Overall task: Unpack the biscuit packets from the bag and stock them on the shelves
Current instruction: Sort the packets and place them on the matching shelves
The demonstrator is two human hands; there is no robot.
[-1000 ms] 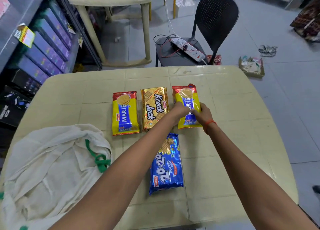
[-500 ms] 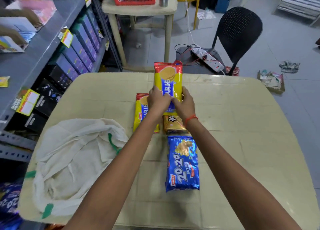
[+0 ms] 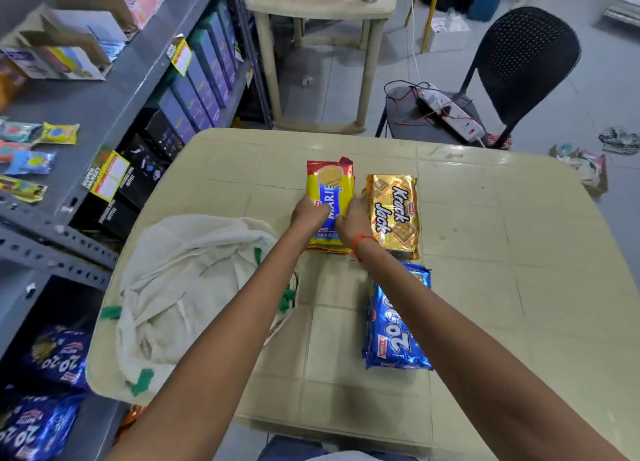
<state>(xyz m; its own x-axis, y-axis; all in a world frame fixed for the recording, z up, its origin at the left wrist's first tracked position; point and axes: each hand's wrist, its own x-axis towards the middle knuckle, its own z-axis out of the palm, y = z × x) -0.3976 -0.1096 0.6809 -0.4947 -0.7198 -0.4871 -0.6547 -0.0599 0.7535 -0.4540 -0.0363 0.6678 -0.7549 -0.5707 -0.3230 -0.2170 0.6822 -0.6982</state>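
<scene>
Toward table (image 3: 485,252) far edge: Marie packet (image 3: 330,186) gripped at near end by left hand (image 3: 308,214) and right hand (image 3: 353,223), fingers curled. Long axis points away. Shelves (image 3: 104,107) leftward, left hand nearer. Possibly second packet (image 3: 329,251) beneath.

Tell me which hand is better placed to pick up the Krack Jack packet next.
Right, probably. The right hand grips the Marie packet on the side next to the Krack Jack packet; the left hand grips the far side and would have to cross over.
</scene>
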